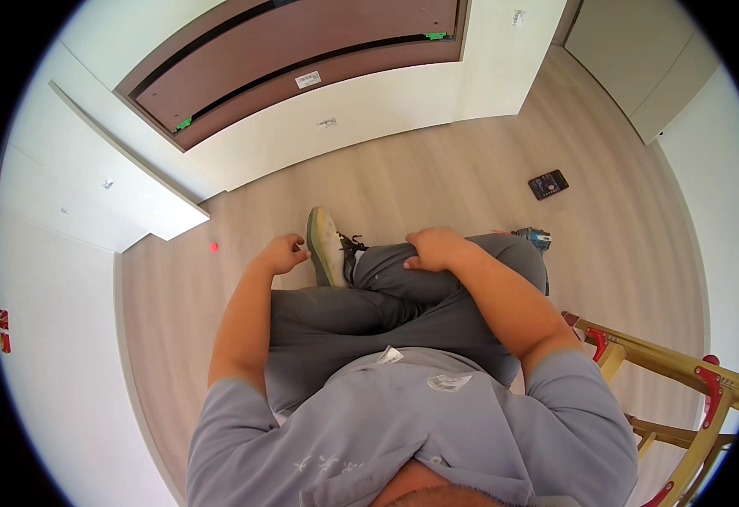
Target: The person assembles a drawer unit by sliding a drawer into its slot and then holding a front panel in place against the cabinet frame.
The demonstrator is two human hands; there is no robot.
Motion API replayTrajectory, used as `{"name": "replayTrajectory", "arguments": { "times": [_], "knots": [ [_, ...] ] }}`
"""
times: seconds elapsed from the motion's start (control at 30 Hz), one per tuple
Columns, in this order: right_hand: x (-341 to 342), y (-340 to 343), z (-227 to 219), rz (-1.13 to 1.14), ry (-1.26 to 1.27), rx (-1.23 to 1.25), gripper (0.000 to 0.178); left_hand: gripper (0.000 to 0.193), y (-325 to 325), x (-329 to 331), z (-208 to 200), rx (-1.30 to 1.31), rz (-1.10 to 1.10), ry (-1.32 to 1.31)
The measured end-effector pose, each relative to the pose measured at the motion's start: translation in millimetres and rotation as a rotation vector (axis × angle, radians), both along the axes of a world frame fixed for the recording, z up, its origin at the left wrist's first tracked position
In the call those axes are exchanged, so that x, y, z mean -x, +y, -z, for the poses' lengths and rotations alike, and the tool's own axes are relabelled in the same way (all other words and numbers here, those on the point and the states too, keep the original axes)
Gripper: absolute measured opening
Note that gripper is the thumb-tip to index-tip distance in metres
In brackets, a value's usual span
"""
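I sit cross-legged on a wood-look floor (pixel 390 182) in grey trousers (pixel 327 317). My left hand (pixel 284 253) hovers beside the toe of a light shoe (pixel 325 247) with a yellowish sole edge. Its fingers are loosely bent and apart, with nothing seen in them. Across my bent right leg lies my right hand (pixel 433 249), touching the trouser cloth, thumb and fingers spread and holding nothing. Just past the right knee, a blue and black tool (pixel 535 238) shows in part; the leg hides the rest.
Ahead stands a white cabinet (pixel 369 114) with a brown drawer recess (pixel 319 63) and green clips (pixel 184 123). A dark phone (pixel 548 184) lies on the floor at the right. A yellow ladder (pixel 661 359) stands at lower right. A small red piece (pixel 214 248) lies left.
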State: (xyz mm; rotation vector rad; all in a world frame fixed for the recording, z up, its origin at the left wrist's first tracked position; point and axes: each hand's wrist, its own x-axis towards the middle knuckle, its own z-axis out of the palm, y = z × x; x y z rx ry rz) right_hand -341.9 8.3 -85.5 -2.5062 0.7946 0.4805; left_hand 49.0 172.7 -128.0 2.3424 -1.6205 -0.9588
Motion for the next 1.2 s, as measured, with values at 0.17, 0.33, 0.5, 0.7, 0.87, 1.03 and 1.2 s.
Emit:
{"name": "replayTrajectory", "arguments": {
  "times": [0.17,0.33,0.5,0.7,0.87,1.03,1.2],
  "knots": [
    [-0.5,0.8,-3.2,-0.001,-0.002,0.012,0.061,0.057,-0.1,2.0,4.9,-0.069,0.043,0.003],
    [2.7,0.5,-7.1,0.009,-0.008,0.003,0.061,0.056,-5.8,4.5,6.6,-0.086,0.033,-0.023],
    [2.4,1.3,-11.7,0.013,0.007,-0.022,0.063,0.055,-4.8,4.7,10.3,-0.096,0.057,-0.029],
    [2.5,1.5,-13.0,0.004,0.020,-0.021,0.063,0.054,-5.2,6.0,11.2,-0.097,0.063,-0.052],
    [3.7,1.5,-11.4,-0.011,0.000,-0.009,0.062,0.054,-4.8,7.2,11.1,-0.092,0.065,-0.051],
    [4.3,0.9,-8.3,0.000,-0.010,-0.012,0.062,0.053,-5.1,6.2,13.9,-0.094,0.055,-0.039],
    [2.3,-3.7,2.2,0.022,-0.007,-0.015,0.065,0.055,-4.8,4.2,16.3,-0.078,0.070,-0.039]
  ]
}}
